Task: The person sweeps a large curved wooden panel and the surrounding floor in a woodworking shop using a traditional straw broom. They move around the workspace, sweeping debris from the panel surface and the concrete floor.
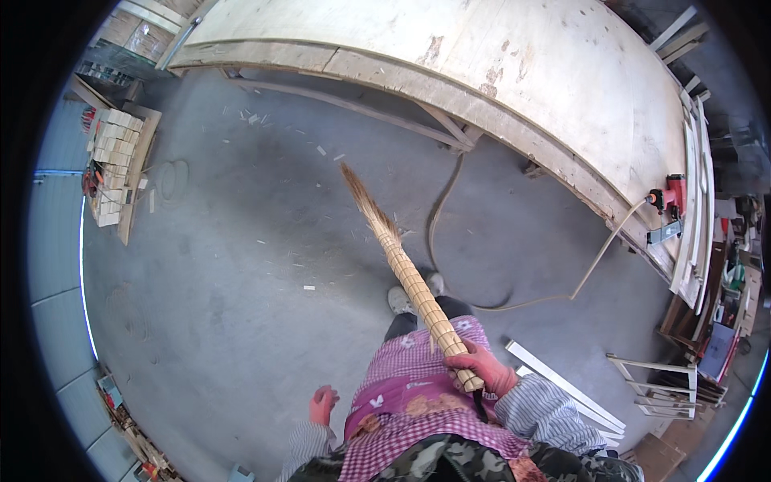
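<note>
My right hand [486, 368], in a reddish glove, is wrapped round the thick lower end of a straw broom [418, 291]. The broom is a long bundle bound with many rings. It points up and to the left, its frayed bristle tip [357, 189] held out in front of me over the grey floor. My left hand [324, 404], also reddish, hangs at my left side beside the pink checked apron [401, 398]. Its fingers are loosely curled and a little apart, with nothing in them.
A large wooden worktable [514, 80] spans the far side. A red nail gun [671, 197] lies on its right end, its hose [578, 291] trailing across the floor. Wood blocks [116, 153] are stacked at left; white strips [562, 386] lie at right. Wood scraps [309, 287] dot the floor.
</note>
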Demonstrator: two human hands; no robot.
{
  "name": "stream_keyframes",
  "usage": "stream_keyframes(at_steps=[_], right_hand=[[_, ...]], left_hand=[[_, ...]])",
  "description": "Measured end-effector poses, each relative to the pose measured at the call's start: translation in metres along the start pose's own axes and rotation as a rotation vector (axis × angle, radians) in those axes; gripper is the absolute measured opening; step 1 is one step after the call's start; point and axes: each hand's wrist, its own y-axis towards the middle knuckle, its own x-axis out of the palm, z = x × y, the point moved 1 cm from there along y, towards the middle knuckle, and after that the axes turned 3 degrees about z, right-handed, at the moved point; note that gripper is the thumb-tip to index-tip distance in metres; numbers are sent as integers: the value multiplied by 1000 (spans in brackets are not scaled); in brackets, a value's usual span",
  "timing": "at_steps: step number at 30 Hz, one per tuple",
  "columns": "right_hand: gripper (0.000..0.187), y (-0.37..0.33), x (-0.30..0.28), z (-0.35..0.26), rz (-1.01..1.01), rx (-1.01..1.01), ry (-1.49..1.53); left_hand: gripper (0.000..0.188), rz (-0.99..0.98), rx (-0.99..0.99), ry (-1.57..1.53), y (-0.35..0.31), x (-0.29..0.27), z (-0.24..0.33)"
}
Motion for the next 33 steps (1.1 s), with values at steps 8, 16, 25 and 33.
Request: stream_keyframes(at_steps=[8,16,25,33], right_hand=[[34,33,39,35,126,-108,209],[23,135,5,-5,374,65,664],[32,168,88,-11,-103,397,349],[31,66,24,-57,22,63,-83]], left_hand=[[49,71,-205,-227,12,-37,-54],[53,109,-244,-290,-30,-16,-80],[52,150,-205,-279,-62,25,-42],[50,141,-107,-276,-50,56,-18]])
